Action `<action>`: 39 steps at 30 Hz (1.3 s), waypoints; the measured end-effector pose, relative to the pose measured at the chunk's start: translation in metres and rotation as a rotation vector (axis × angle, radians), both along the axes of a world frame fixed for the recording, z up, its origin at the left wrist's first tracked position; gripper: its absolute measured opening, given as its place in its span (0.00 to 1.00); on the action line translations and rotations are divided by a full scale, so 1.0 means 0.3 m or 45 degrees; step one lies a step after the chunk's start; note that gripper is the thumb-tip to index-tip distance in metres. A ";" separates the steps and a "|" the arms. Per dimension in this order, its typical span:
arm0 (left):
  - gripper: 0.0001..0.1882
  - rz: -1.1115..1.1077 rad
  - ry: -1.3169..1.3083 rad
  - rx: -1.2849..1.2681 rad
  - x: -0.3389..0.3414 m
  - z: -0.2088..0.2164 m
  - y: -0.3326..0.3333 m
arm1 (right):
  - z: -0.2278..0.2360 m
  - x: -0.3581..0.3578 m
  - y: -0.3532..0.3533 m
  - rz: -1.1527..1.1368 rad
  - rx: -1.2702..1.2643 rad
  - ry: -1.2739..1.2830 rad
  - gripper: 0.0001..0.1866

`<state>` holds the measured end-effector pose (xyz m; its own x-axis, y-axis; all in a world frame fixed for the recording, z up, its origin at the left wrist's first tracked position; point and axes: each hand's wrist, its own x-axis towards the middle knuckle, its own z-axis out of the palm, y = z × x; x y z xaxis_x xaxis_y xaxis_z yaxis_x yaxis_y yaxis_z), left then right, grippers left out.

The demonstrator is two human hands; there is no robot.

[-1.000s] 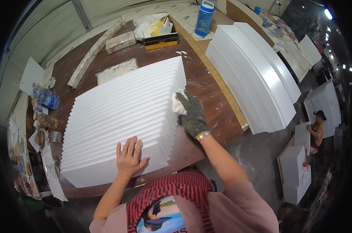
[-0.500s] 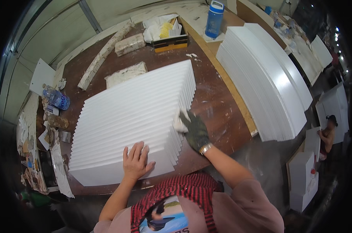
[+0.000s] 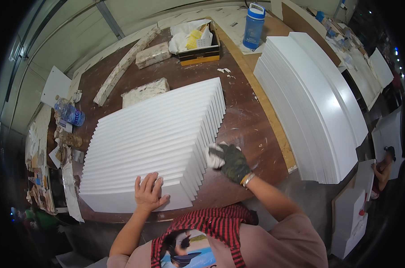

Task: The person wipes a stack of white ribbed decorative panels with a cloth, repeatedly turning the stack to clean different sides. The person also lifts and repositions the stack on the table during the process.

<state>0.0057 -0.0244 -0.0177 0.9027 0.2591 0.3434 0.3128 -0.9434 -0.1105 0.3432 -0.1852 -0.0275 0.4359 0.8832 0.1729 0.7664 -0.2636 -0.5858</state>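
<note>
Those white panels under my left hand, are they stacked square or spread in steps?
Spread in steps: the white panels overlap like stairs, their edges showing in rows, and your left hand rests on the nearest one.

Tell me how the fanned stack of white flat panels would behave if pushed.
The fanned stack would probably shift layer over layer: its edges look unbound. Its panels seem stiff, as no edge visibly droops. Their smooth faces look slippery, though the bare left hand may steady the nearest.

bare left grip point(image 3: 149, 193) on stepped white panels point(image 3: 151, 138); gloved right grip point(image 3: 234, 163) holds white cloth point(image 3: 214, 158) beside them
</note>
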 end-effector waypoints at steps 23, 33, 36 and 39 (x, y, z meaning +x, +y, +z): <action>0.34 -0.033 0.041 0.011 -0.028 -0.019 0.005 | -0.015 0.220 0.109 -0.107 0.060 0.157 0.27; 0.31 -0.009 0.064 0.023 -0.026 -0.024 0.006 | -0.081 0.356 0.295 -0.311 0.433 -0.241 0.31; 0.32 -0.016 0.043 0.031 -0.026 -0.025 0.006 | -0.077 0.359 0.199 -0.096 0.272 0.050 0.24; 0.34 -0.023 0.061 0.030 -0.031 -0.026 0.005 | -0.046 0.480 0.222 -0.232 0.550 0.321 0.23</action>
